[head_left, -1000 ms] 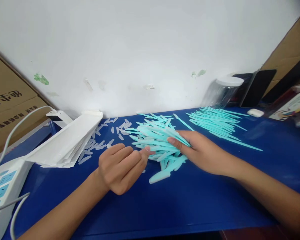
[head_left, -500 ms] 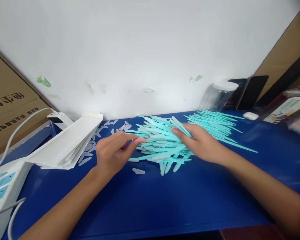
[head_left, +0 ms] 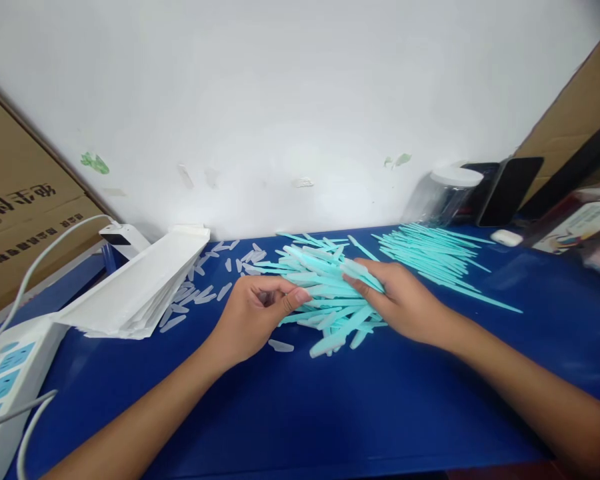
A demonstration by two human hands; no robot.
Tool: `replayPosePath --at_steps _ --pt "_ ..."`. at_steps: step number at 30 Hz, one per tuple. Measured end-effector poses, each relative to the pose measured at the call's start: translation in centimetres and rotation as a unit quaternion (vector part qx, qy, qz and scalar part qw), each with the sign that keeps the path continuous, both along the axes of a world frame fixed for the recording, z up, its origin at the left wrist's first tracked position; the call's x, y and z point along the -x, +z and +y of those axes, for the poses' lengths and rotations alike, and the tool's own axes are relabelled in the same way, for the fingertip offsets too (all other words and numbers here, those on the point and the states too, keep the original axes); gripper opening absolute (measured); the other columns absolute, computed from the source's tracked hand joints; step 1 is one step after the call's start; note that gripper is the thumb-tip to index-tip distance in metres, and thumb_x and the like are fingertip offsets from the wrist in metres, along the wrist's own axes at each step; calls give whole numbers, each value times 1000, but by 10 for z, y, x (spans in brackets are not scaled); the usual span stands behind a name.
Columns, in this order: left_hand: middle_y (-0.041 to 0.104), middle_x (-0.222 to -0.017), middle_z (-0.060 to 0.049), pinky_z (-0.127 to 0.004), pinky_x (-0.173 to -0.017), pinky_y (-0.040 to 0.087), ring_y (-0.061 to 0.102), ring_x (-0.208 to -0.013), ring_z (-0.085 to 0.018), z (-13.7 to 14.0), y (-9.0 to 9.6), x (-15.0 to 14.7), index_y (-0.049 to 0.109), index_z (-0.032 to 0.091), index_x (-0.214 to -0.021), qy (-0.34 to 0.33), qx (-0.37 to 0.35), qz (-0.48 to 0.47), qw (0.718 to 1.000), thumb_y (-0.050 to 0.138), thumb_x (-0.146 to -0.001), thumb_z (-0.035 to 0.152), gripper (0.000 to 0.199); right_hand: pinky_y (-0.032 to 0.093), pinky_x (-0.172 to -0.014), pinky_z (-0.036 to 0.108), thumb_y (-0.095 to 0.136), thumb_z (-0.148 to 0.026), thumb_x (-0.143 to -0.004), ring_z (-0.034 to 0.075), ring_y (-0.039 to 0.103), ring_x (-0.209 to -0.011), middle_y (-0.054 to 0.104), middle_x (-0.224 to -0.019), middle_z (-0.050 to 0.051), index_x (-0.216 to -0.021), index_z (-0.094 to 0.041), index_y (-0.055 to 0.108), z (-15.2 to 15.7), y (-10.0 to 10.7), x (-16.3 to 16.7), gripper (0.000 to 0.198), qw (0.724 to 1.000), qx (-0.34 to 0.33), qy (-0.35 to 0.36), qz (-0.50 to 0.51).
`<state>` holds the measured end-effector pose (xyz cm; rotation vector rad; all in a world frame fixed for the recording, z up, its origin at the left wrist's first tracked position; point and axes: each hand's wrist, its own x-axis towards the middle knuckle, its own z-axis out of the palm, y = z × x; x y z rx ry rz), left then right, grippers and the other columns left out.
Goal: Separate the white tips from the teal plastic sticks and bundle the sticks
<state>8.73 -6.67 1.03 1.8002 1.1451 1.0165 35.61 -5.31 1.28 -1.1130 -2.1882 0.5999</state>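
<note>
Blue tabletop [head_left: 300, 413], near to far.

Nearest left: white power strip [head_left: 10, 380] with cables. One loose clear sleeve [head_left: 281, 346] lies flat just below the left hand.

Left hand [head_left: 260, 313]: fingers curled, thumb and index tips drawn together or nearly so, at the left ends of the teal sticks. Can't tell if anything is between the tips; they hide it.

Right hand [head_left: 400, 300]: partly closed, thumb on top, gripping a bunch of teal sticks [head_left: 369, 279] against the fingers. Bunch points left, toward the left hand's tips.

Main pile of teal sticks [head_left: 337, 330]: mid-table, under and between both hands, ends splayed in mixed directions. Where bunch ends and pile starts isn't clear.

Farther left: scattered clear sleeves [head_left: 195, 295], beside a white paper stack [head_left: 135, 280]. Farther right, past the right hand: second teal heap [head_left: 430, 250], roughly aligned. Behind it, lidded clear jar [head_left: 445, 197] near the wall [head_left: 290, 100].
</note>
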Motion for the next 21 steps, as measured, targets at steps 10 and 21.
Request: replayPosePath --at_steps 10,21 --pt "35 -53 5 -26 -47 21 28 -51 -10 6 2 7 77 15 -75 3 -37 -10 999 63 -102 58 53 38 -61 28 52 -45 -112 15 50 -60 62 -76 -1 -97 -21 66 1 4 -4 31 999 24 33 -13" --pt "43 -59 4 -26 -48 27 36 -52 -11 14 -4 13 62 18 -73 25 -63 19 998 53 -109 56 53 37 -61 29 51 -46 -112 16 53 -61 64 -78 0 -100 -21 67 -2 4 -3 32 995 60 74 -25"
